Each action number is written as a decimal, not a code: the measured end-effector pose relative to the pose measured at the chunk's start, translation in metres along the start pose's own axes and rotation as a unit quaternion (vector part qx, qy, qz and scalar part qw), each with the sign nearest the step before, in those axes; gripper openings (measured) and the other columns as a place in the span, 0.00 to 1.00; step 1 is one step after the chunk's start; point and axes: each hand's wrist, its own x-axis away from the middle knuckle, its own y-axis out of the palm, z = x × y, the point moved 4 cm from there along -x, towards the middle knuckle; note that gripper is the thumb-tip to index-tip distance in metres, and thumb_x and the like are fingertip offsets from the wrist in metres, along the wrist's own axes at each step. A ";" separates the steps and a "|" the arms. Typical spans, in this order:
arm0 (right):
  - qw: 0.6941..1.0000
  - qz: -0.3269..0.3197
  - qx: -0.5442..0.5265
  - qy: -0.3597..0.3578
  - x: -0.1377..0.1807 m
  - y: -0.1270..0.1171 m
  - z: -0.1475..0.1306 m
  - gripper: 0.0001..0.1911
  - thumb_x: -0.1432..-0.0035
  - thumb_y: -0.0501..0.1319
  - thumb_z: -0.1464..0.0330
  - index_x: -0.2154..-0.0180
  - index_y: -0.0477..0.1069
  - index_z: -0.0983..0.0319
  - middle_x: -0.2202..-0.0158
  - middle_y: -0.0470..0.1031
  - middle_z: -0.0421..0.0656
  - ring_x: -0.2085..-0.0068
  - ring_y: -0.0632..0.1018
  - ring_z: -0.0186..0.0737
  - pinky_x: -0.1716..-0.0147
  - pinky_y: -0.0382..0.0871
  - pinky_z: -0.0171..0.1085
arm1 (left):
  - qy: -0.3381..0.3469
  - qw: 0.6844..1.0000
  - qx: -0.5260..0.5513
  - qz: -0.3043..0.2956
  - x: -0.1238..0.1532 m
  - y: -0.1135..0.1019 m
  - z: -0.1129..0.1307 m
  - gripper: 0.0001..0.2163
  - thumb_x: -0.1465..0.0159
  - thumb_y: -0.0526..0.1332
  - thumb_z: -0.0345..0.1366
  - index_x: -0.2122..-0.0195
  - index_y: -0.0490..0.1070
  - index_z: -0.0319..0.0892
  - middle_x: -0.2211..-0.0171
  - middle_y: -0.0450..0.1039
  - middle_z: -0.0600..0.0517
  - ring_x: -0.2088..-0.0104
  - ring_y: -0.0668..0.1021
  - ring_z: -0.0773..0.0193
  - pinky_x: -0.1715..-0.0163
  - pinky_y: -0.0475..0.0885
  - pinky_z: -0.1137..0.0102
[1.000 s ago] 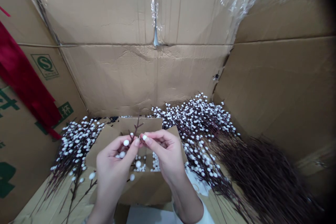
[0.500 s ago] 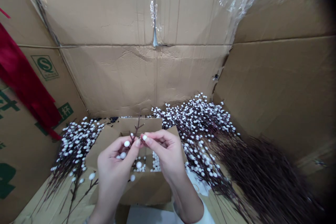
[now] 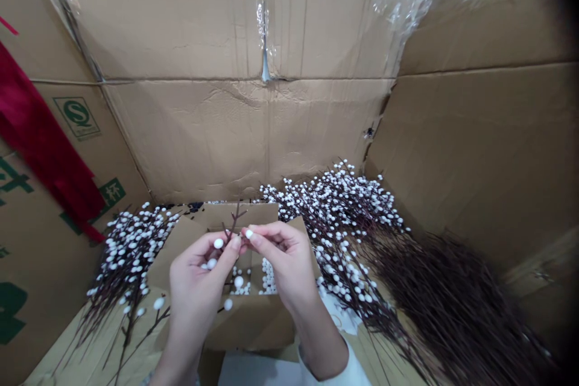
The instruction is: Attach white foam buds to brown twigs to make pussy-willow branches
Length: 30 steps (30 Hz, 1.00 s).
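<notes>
Both my hands are raised over a small open cardboard box [image 3: 246,325]. My left hand [image 3: 196,283] grips a thin brown twig [image 3: 234,224] with white foam buds [image 3: 218,243] on it. The fingertips of my right hand [image 3: 283,259] pinch a small white foam bud [image 3: 248,233] at the twig. Loose white foam balls [image 3: 268,280] lie inside the box, partly hidden behind my hands.
A heap of white-budded branches [image 3: 335,217] lies right of the box, with another [image 3: 129,259] to its left. Bare dark stems [image 3: 452,307] spread at lower right. Tall cardboard walls [image 3: 244,139] surround everything, and a red cloth [image 3: 40,157] hangs at left.
My hands stay on the twig in nearly the same pose. The view has shifted only slightly.
</notes>
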 end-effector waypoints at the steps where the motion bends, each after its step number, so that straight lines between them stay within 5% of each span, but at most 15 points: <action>1: 1.000 -0.006 0.002 0.000 0.000 -0.002 0.000 0.04 0.53 0.72 0.67 0.71 0.81 0.56 0.70 0.85 0.40 0.70 0.84 0.39 0.65 0.80 0.40 | -0.006 1.000 0.013 0.002 0.000 -0.001 0.000 0.06 0.49 0.71 0.38 0.74 0.80 0.42 0.76 0.81 0.51 0.74 0.80 0.62 0.73 0.76 0.73; 3: 0.999 -0.017 0.042 -0.013 -0.003 -0.007 -0.003 0.07 0.47 0.68 0.64 0.64 0.81 0.57 0.64 0.85 0.42 0.64 0.85 0.41 0.62 0.80 0.41 | -0.026 0.999 0.037 0.008 -0.001 -0.006 0.000 0.07 0.50 0.72 0.39 0.74 0.80 0.42 0.76 0.81 0.52 0.75 0.80 0.64 0.74 0.76 0.74; 5: 0.972 -0.049 0.226 -0.039 -0.009 -0.011 -0.008 0.12 0.38 0.60 0.65 0.55 0.78 0.58 0.56 0.84 0.45 0.58 0.84 0.41 0.58 0.79 0.42 | -0.050 0.997 0.060 0.013 -0.002 -0.012 0.000 0.09 0.51 0.74 0.40 0.73 0.80 0.42 0.75 0.81 0.53 0.76 0.80 0.66 0.76 0.75 0.77; 7: 0.852 -0.105 0.511 -0.045 -0.017 -0.014 -0.005 0.14 0.33 0.54 0.69 0.52 0.76 0.59 0.53 0.82 0.47 0.55 0.83 0.41 0.55 0.77 0.42 | -0.057 0.995 0.079 0.017 -0.003 -0.017 0.002 0.10 0.52 0.74 0.41 0.73 0.79 0.43 0.74 0.80 0.55 0.78 0.78 0.69 0.79 0.73 0.78; 9: 0.734 -0.153 0.662 -0.010 -0.024 -0.018 0.005 0.12 0.36 0.57 0.74 0.59 0.79 0.60 0.58 0.83 0.50 0.55 0.82 0.46 0.52 0.74 0.47 | -0.045 0.994 0.097 0.020 -0.003 -0.021 0.006 0.10 0.52 0.75 0.41 0.73 0.79 0.43 0.75 0.79 0.56 0.80 0.75 0.71 0.81 0.70 0.80; 12: 0.620 -0.229 0.747 0.066 -0.032 -0.020 0.033 0.06 0.40 0.63 0.77 0.68 0.78 0.64 0.64 0.82 0.51 0.56 0.82 0.50 0.48 0.69 0.53 | -0.030 0.994 0.102 0.011 -0.003 -0.022 0.010 0.09 0.51 0.74 0.39 0.74 0.78 0.43 0.77 0.76 0.58 0.81 0.71 0.74 0.82 0.66 0.81; 16: 0.494 -0.321 0.796 0.141 -0.035 -0.022 0.075 0.12 0.36 0.62 0.65 0.53 0.73 0.63 0.51 0.77 0.46 0.53 0.79 0.45 0.53 0.74 0.51 | -0.009 0.996 0.089 -0.010 -0.003 -0.020 0.011 0.07 0.47 0.73 0.38 0.74 0.76 0.43 0.77 0.73 0.59 0.79 0.70 0.74 0.79 0.66 0.80; 21: 0.426 -0.364 0.812 0.163 -0.038 -0.025 0.105 0.15 0.35 0.61 0.64 0.48 0.70 0.60 0.47 0.73 0.47 0.51 0.77 0.46 0.54 0.75 0.49 | -0.004 0.996 0.086 -0.009 -0.003 -0.022 0.009 0.08 0.46 0.73 0.39 0.73 0.76 0.44 0.75 0.73 0.59 0.79 0.71 0.73 0.80 0.66 0.79; 30: 0.385 -0.387 0.822 0.160 -0.036 -0.031 0.121 0.16 0.35 0.61 0.64 0.47 0.69 0.61 0.47 0.73 0.47 0.51 0.77 0.46 0.54 0.75 0.49 | -0.010 0.996 0.088 -0.009 -0.004 -0.019 0.009 0.06 0.47 0.72 0.37 0.74 0.76 0.44 0.76 0.71 0.59 0.79 0.71 0.73 0.80 0.67 0.78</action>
